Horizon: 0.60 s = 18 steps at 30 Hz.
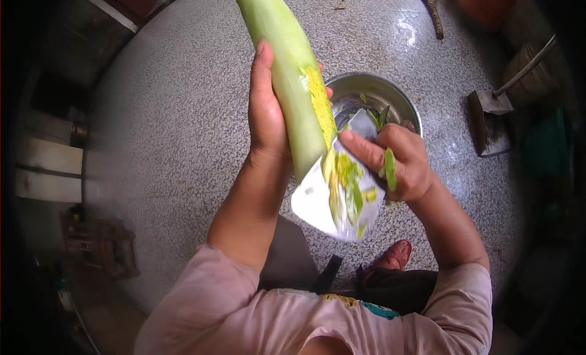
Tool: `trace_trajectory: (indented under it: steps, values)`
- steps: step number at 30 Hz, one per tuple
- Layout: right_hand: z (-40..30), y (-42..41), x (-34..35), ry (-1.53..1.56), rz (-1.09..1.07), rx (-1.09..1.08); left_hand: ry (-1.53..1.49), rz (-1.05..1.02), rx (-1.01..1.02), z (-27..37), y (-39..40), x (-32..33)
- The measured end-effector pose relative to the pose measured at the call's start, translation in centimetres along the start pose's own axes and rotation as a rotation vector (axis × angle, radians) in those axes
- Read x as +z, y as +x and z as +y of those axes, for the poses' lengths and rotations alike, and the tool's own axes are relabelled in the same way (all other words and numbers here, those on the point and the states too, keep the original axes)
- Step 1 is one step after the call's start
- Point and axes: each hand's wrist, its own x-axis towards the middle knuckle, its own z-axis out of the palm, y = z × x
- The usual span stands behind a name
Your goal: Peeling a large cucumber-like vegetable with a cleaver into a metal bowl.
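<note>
My left hand (268, 108) grips a long pale green gourd (286, 48), thumb along one side and fingertips showing at the other. A strip of the gourd's right side is cut away, baring bright yellow-green flesh. In my right hand (398, 158) is a broad-bladed kitchen cleaver (316, 195), its handle hidden in the fist. The blade lies against the gourd's lower right side, and my index finger rests on the metal. Peel shavings (352, 195) cling to the blade, and one piece of green peel (390, 169) sticks to my fingers.
Below the hands, a round metal basin (407, 96) with some peel inside stands on the speckled floor (174, 126). A metal dustpan (492, 121) with a long handle is at the right, near a green container (547, 142). A wooden stool (105, 250) is at the left.
</note>
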Motion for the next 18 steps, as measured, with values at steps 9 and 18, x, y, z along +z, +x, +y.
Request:
trace_trajectory:
  steps: [9, 18]
  values:
    - [0.4, 0.1, 1.9, -0.091, 0.033, 0.340, -0.046, -0.064, -0.029, -0.5, -0.4, 0.7]
    - [-0.1, -0.2, 0.3, 0.157, 0.041, -0.157, 0.022, -0.008, 0.002, -0.2, 0.1, 0.0]
